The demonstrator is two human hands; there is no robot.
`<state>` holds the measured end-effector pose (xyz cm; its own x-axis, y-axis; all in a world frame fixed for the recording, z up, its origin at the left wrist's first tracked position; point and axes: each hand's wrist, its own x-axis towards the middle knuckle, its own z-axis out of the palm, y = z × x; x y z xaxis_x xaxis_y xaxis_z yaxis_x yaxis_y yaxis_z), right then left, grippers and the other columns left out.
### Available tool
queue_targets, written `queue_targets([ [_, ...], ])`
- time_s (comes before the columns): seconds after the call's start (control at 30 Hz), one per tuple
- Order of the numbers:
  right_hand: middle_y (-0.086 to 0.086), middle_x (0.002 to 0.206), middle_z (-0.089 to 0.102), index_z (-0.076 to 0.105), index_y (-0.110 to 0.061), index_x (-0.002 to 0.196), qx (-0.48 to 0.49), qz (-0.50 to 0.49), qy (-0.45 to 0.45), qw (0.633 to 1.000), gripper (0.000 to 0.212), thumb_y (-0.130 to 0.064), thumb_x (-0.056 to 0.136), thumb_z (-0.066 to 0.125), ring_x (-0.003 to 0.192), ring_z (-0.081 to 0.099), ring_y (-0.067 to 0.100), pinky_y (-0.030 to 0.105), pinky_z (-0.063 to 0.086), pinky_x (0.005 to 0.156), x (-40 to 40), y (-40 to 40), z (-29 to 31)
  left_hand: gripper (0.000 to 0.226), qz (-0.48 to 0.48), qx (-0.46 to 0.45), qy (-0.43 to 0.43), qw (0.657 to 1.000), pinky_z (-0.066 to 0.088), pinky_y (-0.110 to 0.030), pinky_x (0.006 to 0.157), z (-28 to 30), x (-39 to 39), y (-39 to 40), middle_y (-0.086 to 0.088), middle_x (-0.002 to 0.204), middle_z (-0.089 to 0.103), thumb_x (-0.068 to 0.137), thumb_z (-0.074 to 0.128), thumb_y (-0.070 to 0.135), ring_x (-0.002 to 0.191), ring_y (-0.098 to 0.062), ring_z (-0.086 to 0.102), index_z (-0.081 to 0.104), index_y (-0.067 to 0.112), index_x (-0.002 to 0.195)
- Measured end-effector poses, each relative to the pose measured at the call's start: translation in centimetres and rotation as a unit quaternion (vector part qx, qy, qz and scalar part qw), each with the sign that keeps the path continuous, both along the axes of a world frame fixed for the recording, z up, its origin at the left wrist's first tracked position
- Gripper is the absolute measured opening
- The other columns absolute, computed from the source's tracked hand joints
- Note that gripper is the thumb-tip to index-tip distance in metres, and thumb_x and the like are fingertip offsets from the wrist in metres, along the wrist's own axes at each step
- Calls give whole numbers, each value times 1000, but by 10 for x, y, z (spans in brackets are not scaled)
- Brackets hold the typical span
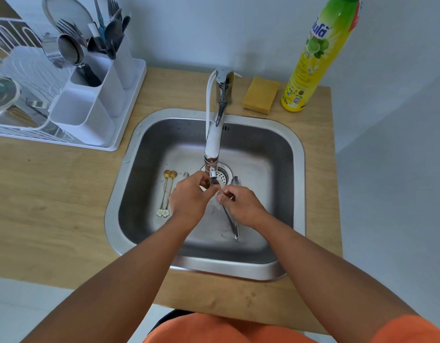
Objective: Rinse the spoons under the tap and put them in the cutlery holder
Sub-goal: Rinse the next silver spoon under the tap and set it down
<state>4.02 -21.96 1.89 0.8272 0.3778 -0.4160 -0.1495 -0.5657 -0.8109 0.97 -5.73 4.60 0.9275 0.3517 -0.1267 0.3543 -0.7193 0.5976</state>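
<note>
Both hands meet under the tap (213, 142) above the steel sink (299, 169), where water runs from the nozzle. My left hand (189, 196) and my right hand (241, 206) pinch a silver spoon (230, 221) at its upper end; its handle slants down below my right hand. Its bowl is hidden by fingers and water. Two gold spoons (166, 191) with flower ends lie on the sink floor at the left. Another spoon bowl (235, 180) shows beside the drain, and a third (186, 174) peeks out by my left hand. The white cutlery holder (82, 112) stands at the back left.
The holder sits on a white dish rack (129, 112) and holds forks, spoons and a strainer. A yellow sponge (260, 95) and a tall dish soap bottle (310, 60) stand behind the sink at the right. Wooden counter (53, 194) surrounds the sink.
</note>
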Motion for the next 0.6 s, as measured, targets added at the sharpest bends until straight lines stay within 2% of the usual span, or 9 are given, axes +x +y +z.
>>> queue_targets([
  [0.1, -17, 73, 65, 66, -33, 79, -5, 5, -3, 1000, 23, -37, 101, 64, 64, 56, -5, 21, 40, 63, 0, 1, 0, 34, 18, 28, 18, 999, 32, -25, 50, 4, 4, -2, 17, 59, 57, 91, 67, 62, 58, -4, 56, 58, 38, 68],
  [0.17, -18, 72, 63, 66, -33, 79, 3, -2, 0, 1000, 22, -36, 101, 65, 65, 55, -4, 21, 40, 64, -1, 1, -2, 32, 7, 30, 11, 999, 36, -26, 50, 2, 6, -1, 12, 60, 60, 100, 62, 53, 58, -13, 58, 70, 33, 76],
  [0.23, -16, 75, 64, 66, -32, 80, 9, -9, 6, 1000, 22, -33, 101, 64, 69, 56, 0, 22, 41, 67, -1, -1, -4, 28, -1, -27, 4, 1000, 39, -27, 50, -2, 5, 3, 11, 62, 62, 104, 61, 40, 60, -14, 60, 79, 26, 87],
  [0.27, -15, 76, 64, 66, -32, 80, 12, -9, 8, 1000, 22, -32, 101, 64, 70, 56, 1, 23, 42, 68, 0, -1, -5, 28, 13, -103, 12, 995, 44, -28, 50, -4, 5, 6, 9, 64, 67, 105, 60, 36, 62, -14, 61, 80, 26, 88],
  [0.3, -13, 78, 65, 67, -30, 80, 18, -10, 9, 1000, 21, -30, 101, 65, 70, 56, 3, 25, 44, 70, 1, -2, -5, 28, 41, -209, 35, 976, 49, -27, 52, -5, 5, 10, 9, 70, 73, 105, 60, 35, 65, -12, 63, 81, 27, 88],
  [0.37, -10, 79, 67, 68, -26, 82, 37, -15, 12, 999, 19, -25, 101, 66, 71, 57, 5, 28, 46, 74, 2, -5, -6, 31, 91, -415, 108, 899, 52, -23, 58, -3, 3, 17, 14, 85, 79, 105, 59, 31, 74, -10, 62, 83, 30, 85],
  [0.4, -9, 80, 67, 69, -26, 82, 47, -12, 14, 999, 19, -24, 101, 66, 71, 56, 6, 28, 47, 75, 3, -5, -5, 32, 96, -478, 135, 863, 52, -24, 61, -5, 1, 21, 15, 90, 79, 106, 59, 28, 76, -10, 61, 84, 31, 86],
  [0.47, -9, 79, 67, 68, -27, 82, 57, 9, 19, 998, 20, -25, 101, 65, 71, 56, 5, 29, 48, 75, 5, -6, -3, 30, 81, -525, 157, 833, 50, -24, 65, -11, -3, 29, 15, 95, 78, 107, 58, 26, 72, -7, 59, 85, 33, 96],
  [0.6, -10, 80, 65, 69, -23, 86, 73, 51, 28, 996, 18, -26, 102, 63, 72, 55, 7, 30, 48, 76, 3, -6, -3, 25, 39, -552, 169, 816, 50, -26, 69, -16, -5, 33, 15, 95, 73, 106, 57, 32, 64, -5, 50, 81, 32, 114],
])
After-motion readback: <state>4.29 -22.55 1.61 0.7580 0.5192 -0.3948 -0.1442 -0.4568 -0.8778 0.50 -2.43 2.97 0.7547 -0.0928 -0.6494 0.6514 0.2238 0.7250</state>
